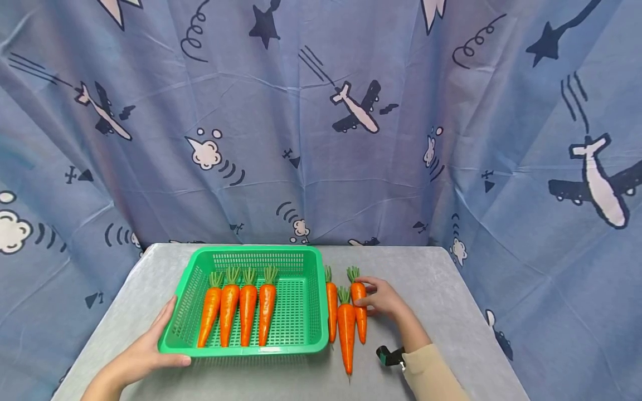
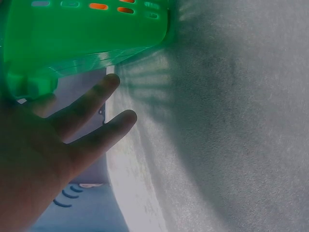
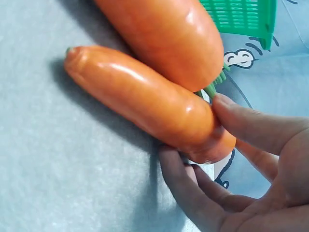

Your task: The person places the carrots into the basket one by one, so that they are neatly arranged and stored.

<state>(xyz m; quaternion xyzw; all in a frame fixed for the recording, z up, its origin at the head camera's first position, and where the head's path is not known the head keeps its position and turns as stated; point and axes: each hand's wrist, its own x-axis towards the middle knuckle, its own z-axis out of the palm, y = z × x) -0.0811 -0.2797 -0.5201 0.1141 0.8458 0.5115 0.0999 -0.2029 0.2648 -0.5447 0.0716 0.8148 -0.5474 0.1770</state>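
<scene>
A green plastic basket stands on the table with several orange carrots side by side in its left and middle part. My left hand is at its near left corner, thumb along the front rim; the left wrist view shows straight, spread fingers beside the basket wall. Right of the basket lie three carrots with green tops. My right hand pinches the rightmost carrot near its top, thumb on one side and fingers on the other. The middle carrot lies right beside it; another carrot lies along the basket.
The grey table reaches back to a blue curtain printed with planes and stars. A dark strap or device shows by the right sleeve.
</scene>
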